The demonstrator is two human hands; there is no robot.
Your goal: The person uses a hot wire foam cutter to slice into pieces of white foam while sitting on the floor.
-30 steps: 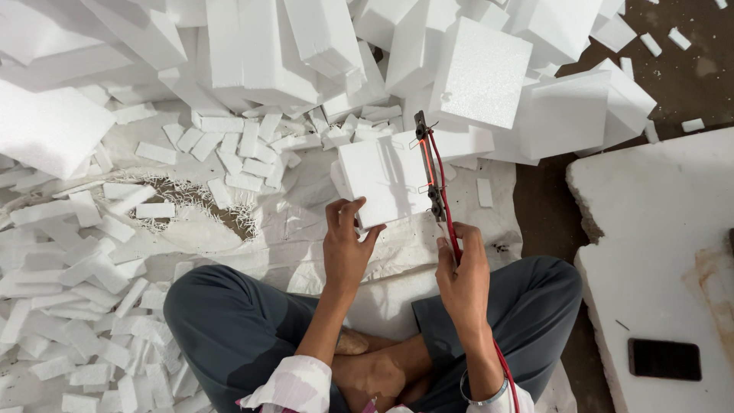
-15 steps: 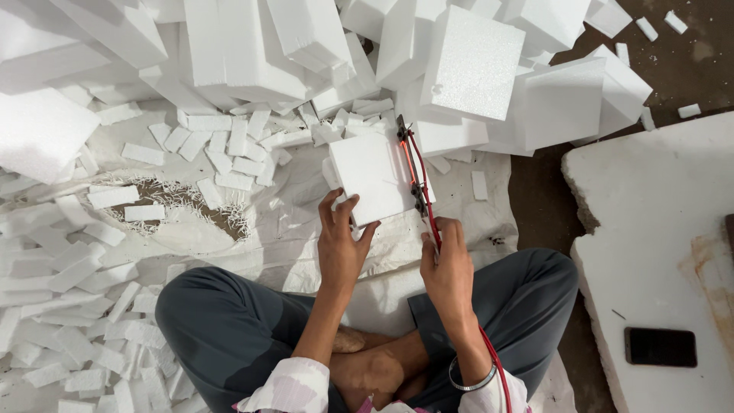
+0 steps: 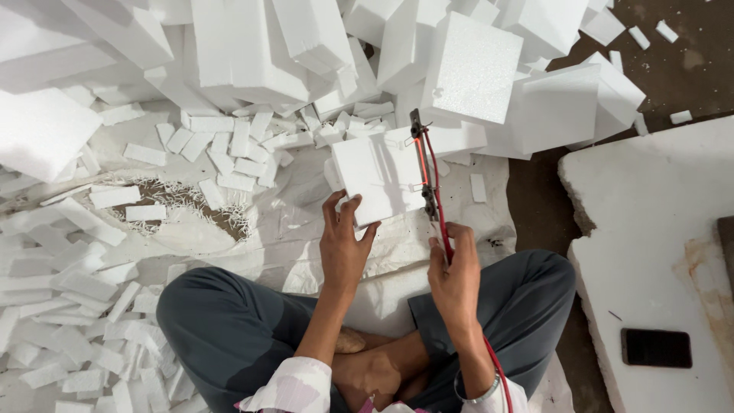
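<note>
The person sits cross-legged on the floor in grey trousers, knees out at four and eight o'clock; the left hand (image 3: 344,248) grips the near edge of a square white foam slab (image 3: 378,180), thumb on one side and fingers curled up over the face, closed firmly on it; the slab sits tilted just ahead of the lap, at twelve o'clock from that hand; the right hand (image 3: 455,271) is wrapped tight round the handle of a hot-wire foam cutter (image 3: 424,168), fingers fully closed on it, the thin dark frame with its red wire running up toward twelve o'clock and lying right against the slab's right edge; a red cable (image 3: 497,375) trails back from the handle past the right wrist toward six o'clock.

At nine and ten o'clock lies a wide scatter of small cut foam strips (image 3: 229,149); big foam blocks (image 3: 474,65) are heaped from eleven to one o'clock, just beyond the slab; beneath the work a white sheet (image 3: 267,229) covers the floor, with a patch of fine foam shavings (image 3: 183,203) at nine o'clock; over at three o'clock, well apart from the hands, a large flat foam board (image 3: 650,229) rests on the bare brown floor, and a dark phone (image 3: 656,348) lies on its near corner at four o'clock.
</note>
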